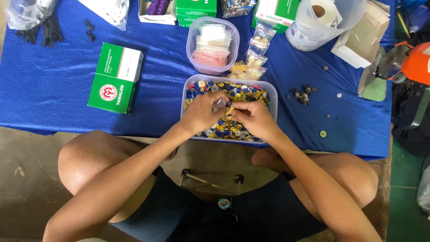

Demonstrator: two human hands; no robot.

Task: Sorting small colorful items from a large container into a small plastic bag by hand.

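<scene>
Blue cloth covers the worktop where my clear tub of mixed buttons sits near its front edge. Over it, my left hand pinches what looks like a small clear bag; my right hand grips a yellow button beside it.

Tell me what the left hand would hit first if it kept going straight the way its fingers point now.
The left hand points right, across the clear tub of mixed buttons. It would most likely meet the right hand first, whose fingertips almost touch it over the buttons. Their heights are hard to judge from above.
</scene>
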